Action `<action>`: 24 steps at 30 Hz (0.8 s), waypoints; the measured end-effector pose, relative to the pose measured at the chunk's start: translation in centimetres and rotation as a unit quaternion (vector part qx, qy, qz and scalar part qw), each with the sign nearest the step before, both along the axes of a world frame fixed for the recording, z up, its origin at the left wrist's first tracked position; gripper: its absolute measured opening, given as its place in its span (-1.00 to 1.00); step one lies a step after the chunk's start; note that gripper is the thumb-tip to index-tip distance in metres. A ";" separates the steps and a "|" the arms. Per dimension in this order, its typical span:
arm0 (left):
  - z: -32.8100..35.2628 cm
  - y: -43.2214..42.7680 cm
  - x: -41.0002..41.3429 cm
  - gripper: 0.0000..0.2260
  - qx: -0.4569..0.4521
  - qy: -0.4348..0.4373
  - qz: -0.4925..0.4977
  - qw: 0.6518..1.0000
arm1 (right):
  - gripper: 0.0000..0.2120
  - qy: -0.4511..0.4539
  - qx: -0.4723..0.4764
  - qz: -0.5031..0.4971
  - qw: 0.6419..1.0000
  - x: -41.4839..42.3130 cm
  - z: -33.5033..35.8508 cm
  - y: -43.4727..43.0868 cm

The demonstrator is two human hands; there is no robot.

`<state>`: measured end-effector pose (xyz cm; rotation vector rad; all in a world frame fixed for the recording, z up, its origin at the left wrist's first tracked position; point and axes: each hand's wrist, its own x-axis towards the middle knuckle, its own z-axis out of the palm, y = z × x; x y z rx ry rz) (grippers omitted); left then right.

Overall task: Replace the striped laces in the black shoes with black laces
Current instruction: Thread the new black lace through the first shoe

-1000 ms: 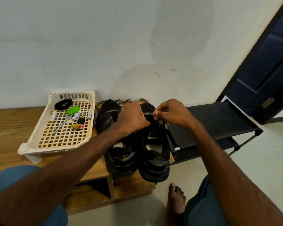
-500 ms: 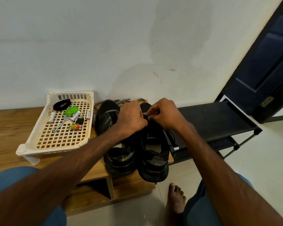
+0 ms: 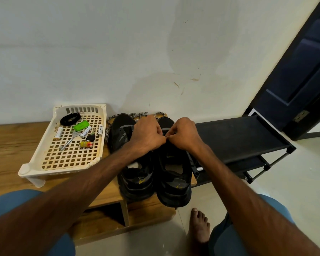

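Two black shoes [image 3: 137, 182] stand side by side at the table's [image 3: 7, 141] right edge, and the right shoe's [image 3: 174, 182] heel juts past the front edge. Your left hand [image 3: 148, 134] and right hand [image 3: 183, 134] are both curled tight, fingertips meeting over that shoe's eyelets, pinching what is likely the black lace, hidden beneath them. A hard tug toward you could tip the shoe to the floor; uneven pulls could leave one end short. The striped laces [image 3: 137, 115] lie at the back edge, against the wall.
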<state>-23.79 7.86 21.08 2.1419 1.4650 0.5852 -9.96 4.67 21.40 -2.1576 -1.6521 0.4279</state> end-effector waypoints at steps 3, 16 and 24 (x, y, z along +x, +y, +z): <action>-0.1 0.4 -0.3 -0.89 -0.046 -0.044 -0.011 0.998 | -0.93 0.055 -0.003 -0.010 0.998 0.5 -0.1 -0.2; 0.1 1.4 -0.5 -0.82 -0.021 -0.046 -0.005 0.999 | -0.92 0.039 -0.035 -0.004 0.999 1.0 -0.3 -0.6; 4.7 5.0 -4.2 -0.86 -0.325 -0.647 0.038 0.689 | -0.94 0.141 0.039 0.029 0.989 2.9 1.3 -1.0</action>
